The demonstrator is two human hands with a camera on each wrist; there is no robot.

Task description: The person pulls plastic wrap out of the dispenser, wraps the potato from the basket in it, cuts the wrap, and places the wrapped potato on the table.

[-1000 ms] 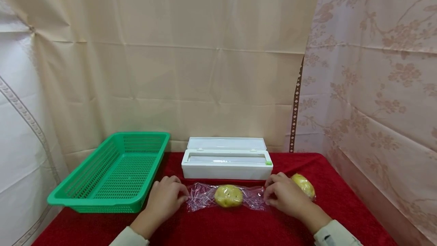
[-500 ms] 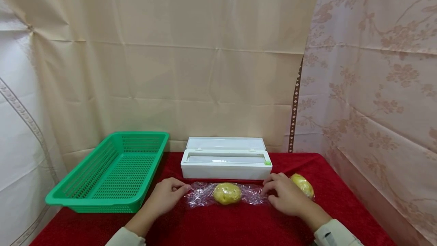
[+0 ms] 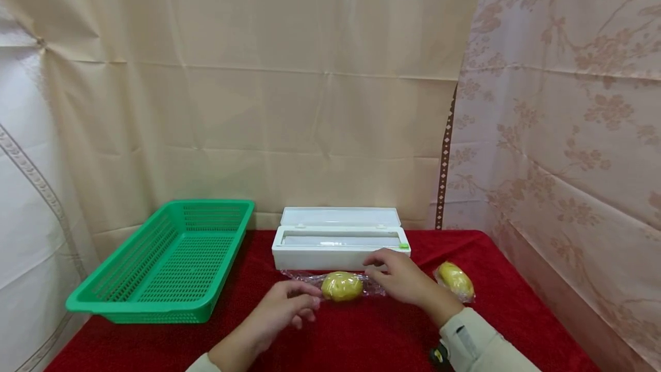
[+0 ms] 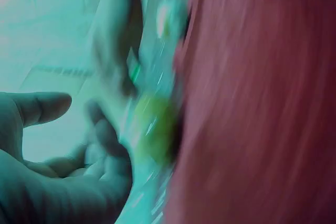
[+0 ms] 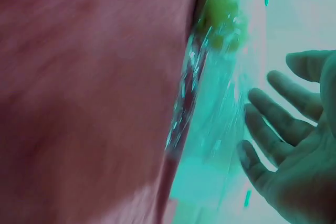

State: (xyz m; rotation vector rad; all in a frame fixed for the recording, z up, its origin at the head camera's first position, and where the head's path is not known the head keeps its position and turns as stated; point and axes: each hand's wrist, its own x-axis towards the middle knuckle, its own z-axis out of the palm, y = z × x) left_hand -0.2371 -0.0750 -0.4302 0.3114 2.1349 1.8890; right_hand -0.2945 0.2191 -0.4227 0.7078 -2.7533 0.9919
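Observation:
A yellow potato [image 3: 342, 286] lies on the red cloth in clear cling film [image 3: 373, 286], the film spread out to both sides. Just left of it is my left hand [image 3: 281, 313], fingers loosely bent and holding nothing. My right hand [image 3: 399, 280] hovers over the film's right end, its fingers relaxed and apart. In the left wrist view the potato [image 4: 155, 129] is blurred beside the left hand [image 4: 68, 190]. The right wrist view has the potato [image 5: 223, 11] at the top, with the spread fingers of the right hand [image 5: 304, 171] beside the film.
Behind the potato stands a white cling film dispenser [image 3: 341, 258], lid up, with a green slider [image 3: 403, 245]. A green plastic basket [image 3: 206, 280] sits at the left. Another film-wrapped potato [image 3: 457, 281] lies at the right. Curtains hang behind the red-covered table [image 3: 361, 343].
My left hand has moved right, from the film's left end to beside the potato. The right hand has shifted left and inward. The potato with its film sits slightly farther back.

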